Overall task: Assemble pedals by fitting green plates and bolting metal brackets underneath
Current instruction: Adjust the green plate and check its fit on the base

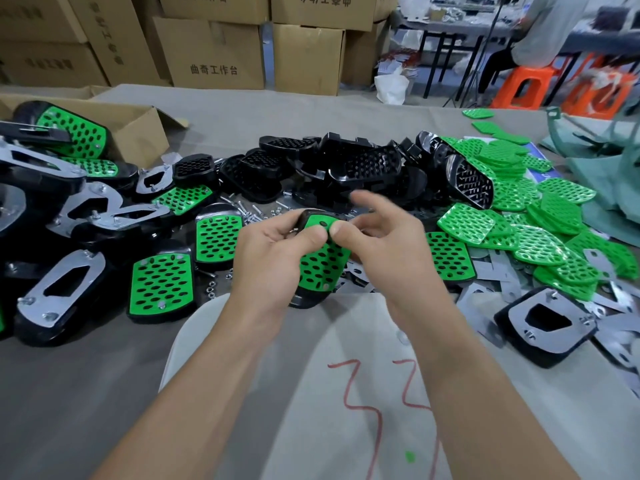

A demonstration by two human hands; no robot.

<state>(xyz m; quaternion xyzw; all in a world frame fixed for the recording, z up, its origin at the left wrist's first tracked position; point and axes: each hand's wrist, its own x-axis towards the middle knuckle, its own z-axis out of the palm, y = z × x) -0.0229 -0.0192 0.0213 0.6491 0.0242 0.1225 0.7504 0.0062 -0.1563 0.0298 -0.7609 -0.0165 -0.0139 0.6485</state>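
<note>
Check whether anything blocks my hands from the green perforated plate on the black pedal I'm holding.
Nothing visible does. The left hand grips the black plastic pedal from its left side, and the right hand presses its thumb directly on the green perforated plate near its far end.

Both forearms are bare along their whole visible length, up to the left hand [273, 247] and the right hand [388, 247]. The fingers [367, 202] have short, plain nails. Between the arms, at the counter's near edge, lies off-white fabric [346, 341] with red zigzag scribbles and a green spot. It may be the person's top, though that is unclear.
</note>
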